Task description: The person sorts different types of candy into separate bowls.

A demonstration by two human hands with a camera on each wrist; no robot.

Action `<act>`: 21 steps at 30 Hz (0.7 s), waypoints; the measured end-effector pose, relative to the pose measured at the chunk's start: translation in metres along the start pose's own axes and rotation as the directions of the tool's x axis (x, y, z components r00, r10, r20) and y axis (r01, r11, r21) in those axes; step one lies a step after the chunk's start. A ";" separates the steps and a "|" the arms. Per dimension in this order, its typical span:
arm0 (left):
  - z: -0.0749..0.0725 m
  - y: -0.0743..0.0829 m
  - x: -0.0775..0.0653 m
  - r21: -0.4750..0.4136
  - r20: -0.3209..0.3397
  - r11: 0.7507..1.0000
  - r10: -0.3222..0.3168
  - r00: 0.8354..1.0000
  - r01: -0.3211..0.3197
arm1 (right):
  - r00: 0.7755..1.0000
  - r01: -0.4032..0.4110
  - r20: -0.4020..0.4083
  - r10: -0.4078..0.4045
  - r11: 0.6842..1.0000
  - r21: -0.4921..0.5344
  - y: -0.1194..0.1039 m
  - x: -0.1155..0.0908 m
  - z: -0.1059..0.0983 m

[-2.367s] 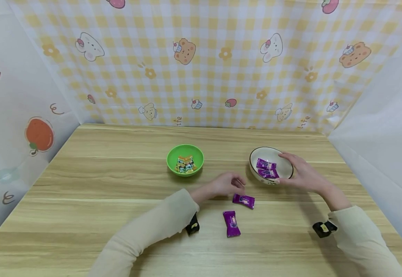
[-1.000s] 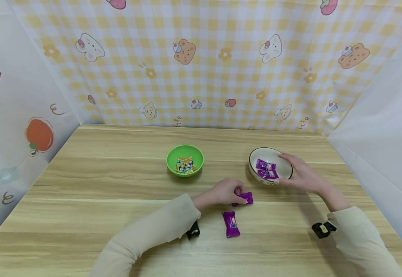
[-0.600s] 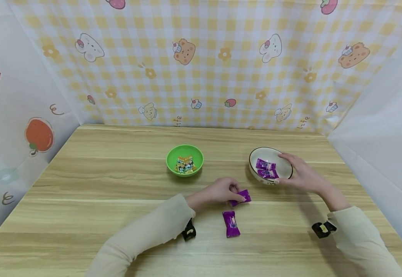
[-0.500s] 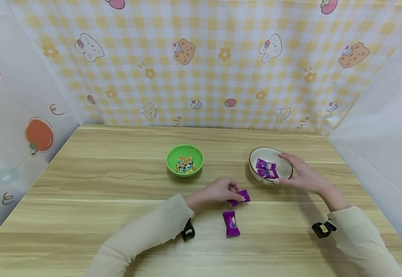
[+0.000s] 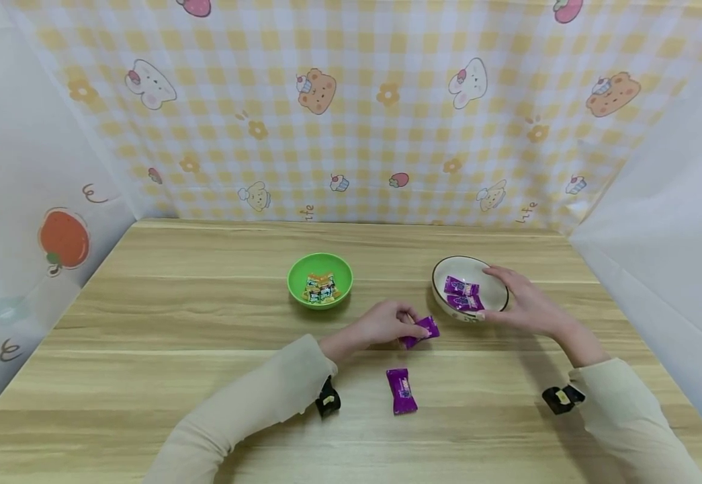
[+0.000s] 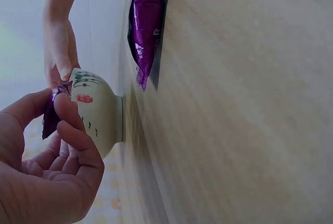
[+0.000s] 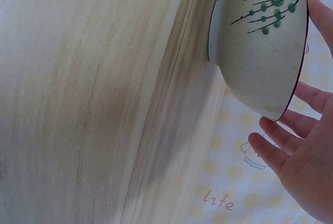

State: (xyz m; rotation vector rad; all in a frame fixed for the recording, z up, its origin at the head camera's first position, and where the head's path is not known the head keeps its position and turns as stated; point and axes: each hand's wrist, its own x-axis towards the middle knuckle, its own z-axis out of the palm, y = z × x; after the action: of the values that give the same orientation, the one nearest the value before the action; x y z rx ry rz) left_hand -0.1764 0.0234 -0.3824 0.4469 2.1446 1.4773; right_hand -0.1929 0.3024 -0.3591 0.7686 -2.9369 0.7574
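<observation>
Between thumb and fingertips my left hand (image 5: 377, 324) pinches a purple wrapped candy (image 5: 429, 328), raised near the bowl's left front side. In the left wrist view that candy (image 6: 50, 116) overlaps the bowl's rim. My right hand (image 5: 529, 304) holds the brown-rimmed cream bowl (image 5: 491, 284), thumb at the near rim and fingers at the far side. Painted green dots mark this bowl (image 7: 263, 63) in the right wrist view. Inside it lie two purple candies (image 5: 463, 302). Another purple candy (image 5: 402, 391) lies on the table, nearer to me.
A green bowl (image 5: 320, 262) with several yellow-orange wrapped candies (image 5: 322, 289) stands left of the cream bowl on the wooden table (image 5: 175, 323). A checked cloth (image 5: 357, 134) hangs behind the table, and white sheets stand at both sides.
My left hand came down to the farther loose candy, pinched it, drew it slightly left, then raised it toward the cream bowl. The right hand has stayed on the bowl.
</observation>
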 end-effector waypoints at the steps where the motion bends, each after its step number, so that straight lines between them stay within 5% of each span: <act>1: 0.000 0.001 0.000 -0.007 -0.009 1.000 0.001 1.000 -0.001 | 1.000 0.002 -0.001 -0.002 1.000 0.000 0.000 0.000 0.000; 21: -0.002 0.032 0.031 -0.111 -0.125 0.993 0.030 0.992 -0.044 | 1.000 -0.002 0.000 0.002 1.000 -0.011 0.001 0.001 0.000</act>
State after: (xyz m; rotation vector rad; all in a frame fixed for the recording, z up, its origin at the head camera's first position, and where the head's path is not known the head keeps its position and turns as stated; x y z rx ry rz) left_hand -0.2038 0.0501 -0.3583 0.3656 2.1423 1.6779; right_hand -0.1939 0.3028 -0.3594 0.7647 -2.9397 0.7408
